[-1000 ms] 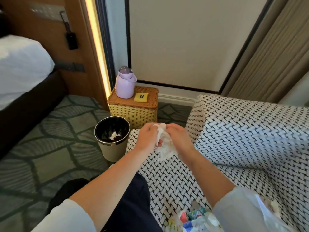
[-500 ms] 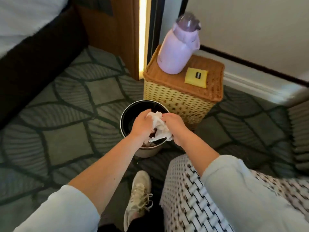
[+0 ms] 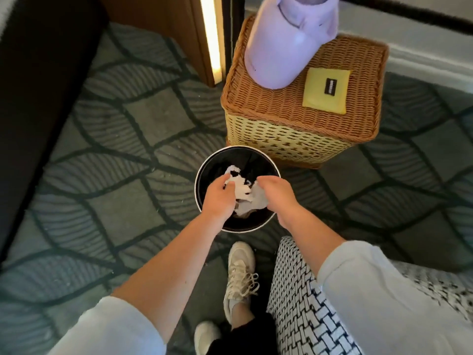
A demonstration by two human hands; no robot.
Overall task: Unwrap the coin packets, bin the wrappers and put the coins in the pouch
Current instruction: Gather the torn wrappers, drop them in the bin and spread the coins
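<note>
1. Head view, far left: a dark bed base (image 3: 33, 85) borders the green leaf-patterned carpet (image 3: 115, 155), the floor that everything here stands on.
2. The left hand (image 3: 217, 198) hangs over the bin (image 3: 197, 175), its fingers curled round the left side of a crumpled white wrapper (image 3: 245, 193). Holding it right above the black-lined opening should mean that whatever is let go drops inside, not onto the carpet.
3. The wrapper sits between the two hands, about at the bin's mouth. More white paper shows deeper in.
4. The right hand (image 3: 277, 194) grips the wrapper's right side, fingers curled under with their tips hidden. No coins are visible, and I cannot tell whether either hand holds any.
5. The bin stands on the carpet just in front of a wicker basket (image 3: 294, 116) and near a pale shoe (image 3: 240, 272), probably to keep it within reach of the seat.
6. A lilac bottle (image 3: 286, 39) stands on the basket lid. Just beside it lies a flat yellow pouch (image 3: 326, 90), well apart from the hands and awaiting coins.
7. At lower right is a black-and-white woven seat (image 3: 302, 303).
</note>
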